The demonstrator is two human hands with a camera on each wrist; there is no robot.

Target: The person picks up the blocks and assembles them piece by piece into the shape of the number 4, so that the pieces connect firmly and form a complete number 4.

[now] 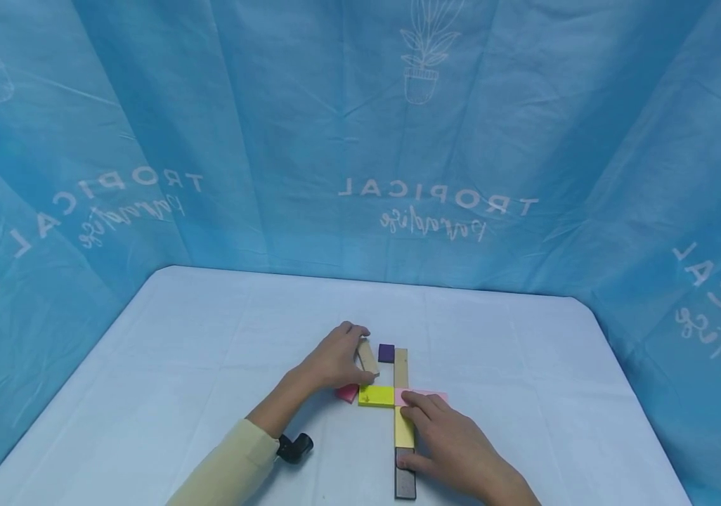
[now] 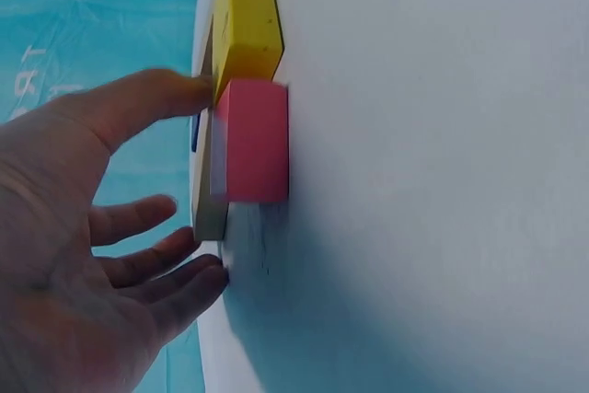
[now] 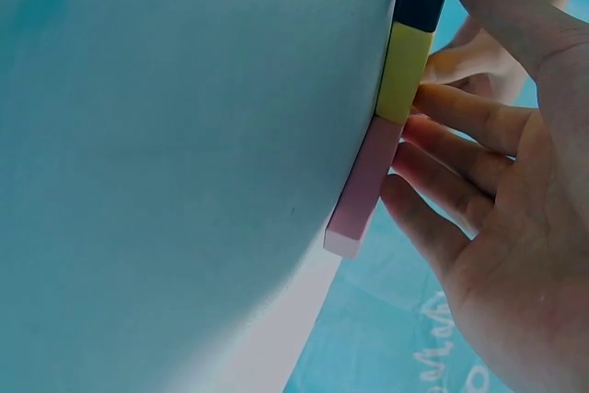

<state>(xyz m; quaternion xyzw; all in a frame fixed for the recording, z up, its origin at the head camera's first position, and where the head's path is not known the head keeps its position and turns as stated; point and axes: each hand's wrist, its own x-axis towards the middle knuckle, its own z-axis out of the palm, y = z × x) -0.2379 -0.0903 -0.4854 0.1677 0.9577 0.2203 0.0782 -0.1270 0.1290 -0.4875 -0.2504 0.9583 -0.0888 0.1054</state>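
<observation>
My left hand [image 1: 333,357] spans a beige wooden block [image 1: 369,357], its thumb by the near end and fingertips by the far end. The block lies at a slant. Beside that hand sits a dark pink block [image 1: 347,393], touching the corner of a yellow block [image 1: 376,396]. My right hand [image 1: 452,443] rests over a joined column, fingertips on the light pink block [image 1: 426,396] and pale yellow block [image 1: 404,426], thumb on the dark grey block [image 1: 405,482]. Another beige block [image 1: 401,368] extends from the crossing, with a purple block [image 1: 386,353] at its upper left.
A white cloth-covered table [image 1: 209,337] bears the blocks. Blue printed curtains [image 1: 348,140] surround its back and sides. A black device [image 1: 295,448] sits at the left wrist, by the sleeve [image 1: 234,457].
</observation>
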